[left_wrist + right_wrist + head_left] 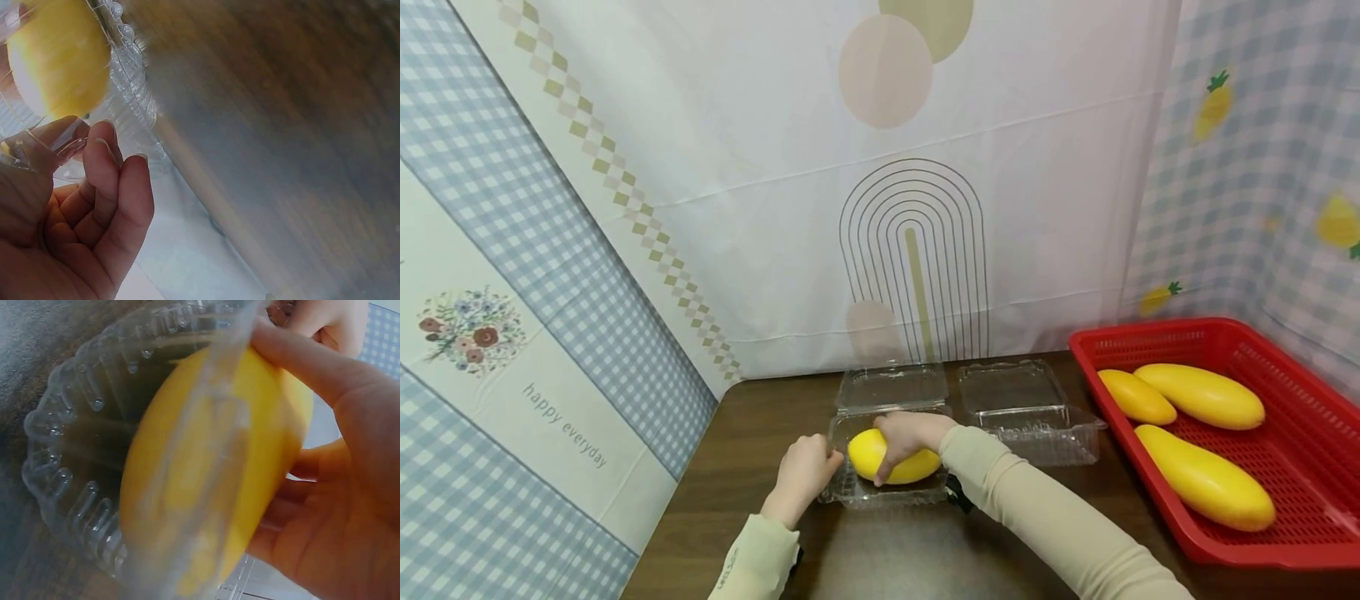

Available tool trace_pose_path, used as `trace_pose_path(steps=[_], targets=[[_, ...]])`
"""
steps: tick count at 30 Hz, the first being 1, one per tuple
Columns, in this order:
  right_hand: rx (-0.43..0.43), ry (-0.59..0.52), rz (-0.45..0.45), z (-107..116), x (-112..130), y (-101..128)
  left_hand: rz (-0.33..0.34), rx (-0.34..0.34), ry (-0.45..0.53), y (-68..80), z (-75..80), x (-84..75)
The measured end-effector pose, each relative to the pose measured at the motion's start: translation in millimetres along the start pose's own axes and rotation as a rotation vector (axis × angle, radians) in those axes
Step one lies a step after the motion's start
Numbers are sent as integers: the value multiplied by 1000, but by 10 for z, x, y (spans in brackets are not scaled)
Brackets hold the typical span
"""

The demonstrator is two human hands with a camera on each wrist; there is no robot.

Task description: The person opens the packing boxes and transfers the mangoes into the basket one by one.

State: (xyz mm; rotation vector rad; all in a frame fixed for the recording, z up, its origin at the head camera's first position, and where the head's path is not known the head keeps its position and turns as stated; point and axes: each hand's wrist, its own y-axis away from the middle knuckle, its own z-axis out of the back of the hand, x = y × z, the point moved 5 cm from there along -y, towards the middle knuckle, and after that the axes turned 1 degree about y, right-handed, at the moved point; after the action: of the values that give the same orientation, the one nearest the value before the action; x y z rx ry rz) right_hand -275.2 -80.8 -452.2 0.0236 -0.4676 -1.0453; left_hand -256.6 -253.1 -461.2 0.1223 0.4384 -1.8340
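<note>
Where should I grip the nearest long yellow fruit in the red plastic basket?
Probably the middle of the nearest long yellow fruit, coming from above: it lies flat and diagonal on the red plastic basket floor, apart from the other two, so fingers can close across its narrow width.

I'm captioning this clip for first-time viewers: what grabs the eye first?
The yellow mango at centre, gripped by the right hand inside an open clear clamshell box that the left hand steadies. Next, the red basket on the right, holding three more yellow mangoes.

Yellow mango in clear clamshell box, red basket (three more yellow fruits), dark brown table, blue gingham wall cloth
</note>
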Motion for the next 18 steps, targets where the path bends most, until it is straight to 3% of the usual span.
trace_pose_path(steps=[7,18], targets=[[92,-25,-73,-40,21,82,3,15,9,4,0,-8],[75,7,-47,-27,78,99,16,36,8,16,5,4]])
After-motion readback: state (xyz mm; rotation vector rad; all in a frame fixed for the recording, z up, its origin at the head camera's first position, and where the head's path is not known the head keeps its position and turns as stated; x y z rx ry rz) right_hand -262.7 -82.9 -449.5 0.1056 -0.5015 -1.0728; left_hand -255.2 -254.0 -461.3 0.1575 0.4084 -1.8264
